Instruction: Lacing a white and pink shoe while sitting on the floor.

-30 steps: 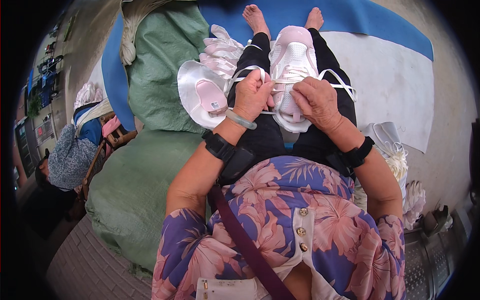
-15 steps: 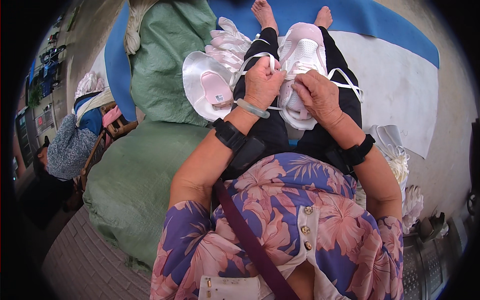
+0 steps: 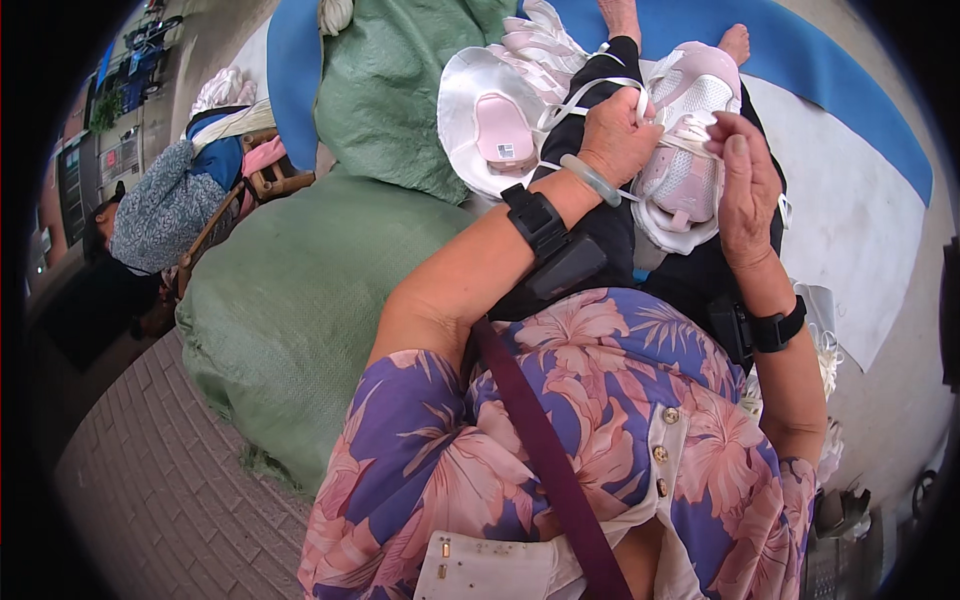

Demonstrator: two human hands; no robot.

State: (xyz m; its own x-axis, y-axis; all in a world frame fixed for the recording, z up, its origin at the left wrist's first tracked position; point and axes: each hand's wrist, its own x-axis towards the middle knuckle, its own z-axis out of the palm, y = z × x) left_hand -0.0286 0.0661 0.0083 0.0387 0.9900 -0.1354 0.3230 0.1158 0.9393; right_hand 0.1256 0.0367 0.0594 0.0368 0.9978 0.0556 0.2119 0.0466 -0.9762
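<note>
A white and pink shoe upper point(image 3: 712, 88) lies across my lap, its toe pointing away from me. White lacing point(image 3: 688, 130) runs through its middle. My left hand point(image 3: 617, 137) is closed at the upper's left edge, pinching a white shoelace point(image 3: 598, 88) that loops out beyond the fingers. At the upper's right side my right hand point(image 3: 748, 195) is raised with its fingers stretched out, and I see nothing held in it. Left of my lap rests another white upper with a pink sole piece point(image 3: 503, 128), beside several more pink and white uppers point(image 3: 540, 42).
Large green sacks point(image 3: 290, 310) stand close on my left. A white sheet point(image 3: 850, 220) and a blue mat point(image 3: 850, 90) cover the ground ahead and right. Far left, another person in a patterned top point(image 3: 155, 215) sits near a wooden chair point(image 3: 275, 180).
My right hand has come away from the laces to the right and its fingers have straightened. My left hand still grips the shoelace. The whole view has shifted, placing things further right.
</note>
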